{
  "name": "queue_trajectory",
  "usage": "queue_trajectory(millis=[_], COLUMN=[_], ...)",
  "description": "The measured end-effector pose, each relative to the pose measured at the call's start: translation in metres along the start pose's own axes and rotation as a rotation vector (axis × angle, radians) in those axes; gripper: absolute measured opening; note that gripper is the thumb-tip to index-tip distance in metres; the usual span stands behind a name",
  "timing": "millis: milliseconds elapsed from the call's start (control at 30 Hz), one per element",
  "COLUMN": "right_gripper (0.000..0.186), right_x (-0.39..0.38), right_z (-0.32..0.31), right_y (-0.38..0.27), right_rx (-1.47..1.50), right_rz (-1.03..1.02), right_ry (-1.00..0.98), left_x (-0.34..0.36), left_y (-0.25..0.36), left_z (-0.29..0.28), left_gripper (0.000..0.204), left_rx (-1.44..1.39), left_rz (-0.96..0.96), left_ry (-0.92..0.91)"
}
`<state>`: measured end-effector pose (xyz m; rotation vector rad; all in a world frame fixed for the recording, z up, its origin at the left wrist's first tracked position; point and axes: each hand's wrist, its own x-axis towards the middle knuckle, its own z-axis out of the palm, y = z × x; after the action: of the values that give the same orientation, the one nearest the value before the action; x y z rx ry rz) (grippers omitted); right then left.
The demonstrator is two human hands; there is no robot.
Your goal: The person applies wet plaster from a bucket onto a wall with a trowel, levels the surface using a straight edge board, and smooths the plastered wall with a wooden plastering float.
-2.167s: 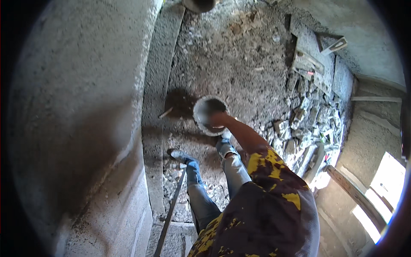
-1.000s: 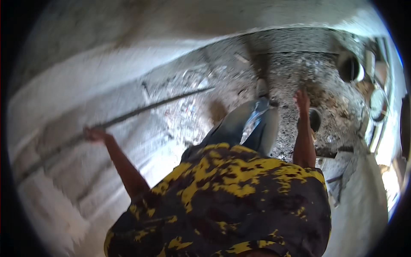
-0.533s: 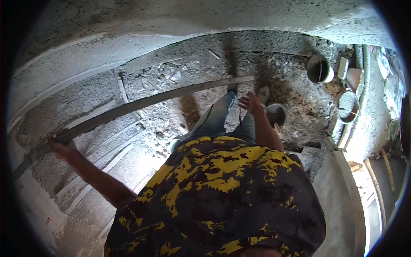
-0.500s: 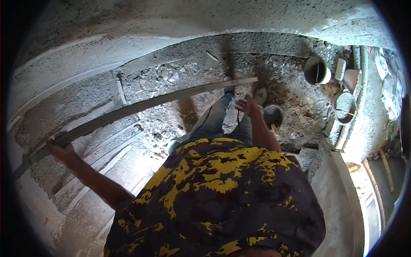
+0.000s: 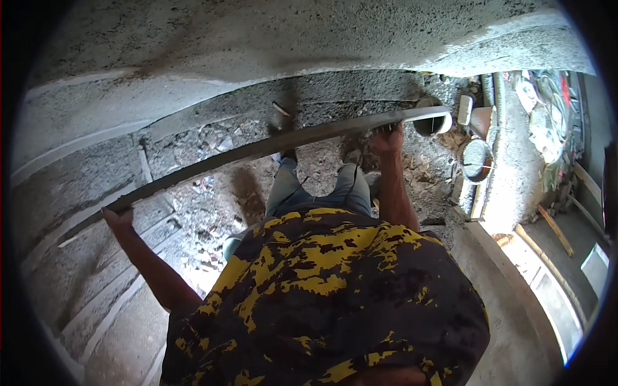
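A long, straight-edged grey bar spans diagonally across my view, above my legs and the debris-strewn floor. My left hand is closed on it toward its lower-left end. My right hand grips it near the upper-right end, fingers wrapped round it and partly hidden. Behind that end stands a dark bucket with a pale rim, partly covered by the bar. A round container with a wire handle sits to the right of my right hand.
A rough plastered wall curves along the top. Broken chips and rubble cover the floor around my feet. Pipes, bundled pale material and loose wooden sticks lie at the right. Ledge-like strips run along the lower left.
My right hand has moved right from above my legs and now grips the bar, which has shifted right. My left hand has moved right along with it.
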<state>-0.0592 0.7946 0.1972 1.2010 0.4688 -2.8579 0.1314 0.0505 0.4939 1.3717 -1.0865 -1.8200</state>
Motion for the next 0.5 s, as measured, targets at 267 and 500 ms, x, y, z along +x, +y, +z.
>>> queue_trajectory(millis=[267, 500], right_gripper=[0.042, 0.042], right_x=[0.004, 0.06], right_z=[0.074, 0.04], right_y=[0.001, -0.029], right_rx=[-0.238, -0.378], right_rz=[-0.233, -0.249], right_ry=[-0.059, -0.014], left_x=[0.109, 0.18], left_y=[-0.16, -0.278], left_z=[0.022, 0.035], left_gripper=[0.034, 0.043], left_rx=[-0.133, 0.125], left_rz=[-0.14, 0.084], left_ry=[-0.06, -0.334])
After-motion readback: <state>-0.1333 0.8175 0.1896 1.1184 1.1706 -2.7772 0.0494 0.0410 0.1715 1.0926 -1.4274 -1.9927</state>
